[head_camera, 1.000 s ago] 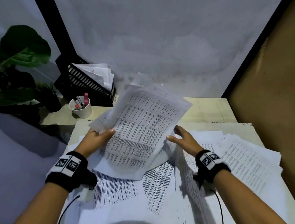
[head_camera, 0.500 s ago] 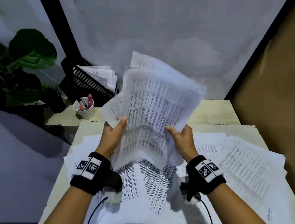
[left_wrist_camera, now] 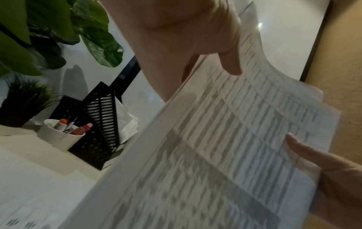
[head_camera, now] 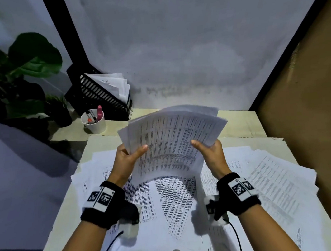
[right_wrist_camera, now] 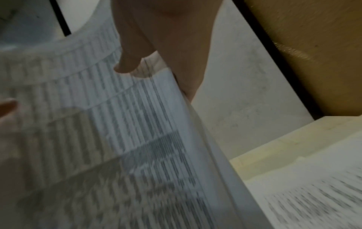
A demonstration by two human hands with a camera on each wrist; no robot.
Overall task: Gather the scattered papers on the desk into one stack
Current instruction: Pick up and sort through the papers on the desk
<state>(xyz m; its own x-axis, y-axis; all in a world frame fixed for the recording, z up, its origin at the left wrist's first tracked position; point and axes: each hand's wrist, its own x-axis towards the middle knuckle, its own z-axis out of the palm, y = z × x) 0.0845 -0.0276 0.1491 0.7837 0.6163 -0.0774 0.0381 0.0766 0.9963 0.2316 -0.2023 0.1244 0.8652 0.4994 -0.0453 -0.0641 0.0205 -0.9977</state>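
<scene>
A bundle of printed papers (head_camera: 172, 140) is held up above the desk, roughly squared, its lower edge bowed. My left hand (head_camera: 127, 158) grips its left edge with the thumb on top, and my right hand (head_camera: 211, 151) grips the right edge the same way. The left wrist view shows the bundle (left_wrist_camera: 225, 147) with my left thumb (left_wrist_camera: 231, 62) pressed on the top sheet. In the right wrist view my right thumb (right_wrist_camera: 129, 62) pinches the bundle's edge (right_wrist_camera: 156, 124). More printed sheets (head_camera: 175, 200) lie scattered on the desk (head_camera: 238, 123), with an overlapping spread (head_camera: 275, 179) at the right.
A black mesh file holder (head_camera: 102, 95) with papers stands at the back left, a white cup of pens (head_camera: 95, 121) in front of it. A leafy plant (head_camera: 16, 78) sits at far left. A brown panel (head_camera: 309, 112) borders the desk's right side.
The bundle has come down and flattened out from an upright, fanned hold. Both hands now hold its side edges, and the sheets look more aligned than before.
</scene>
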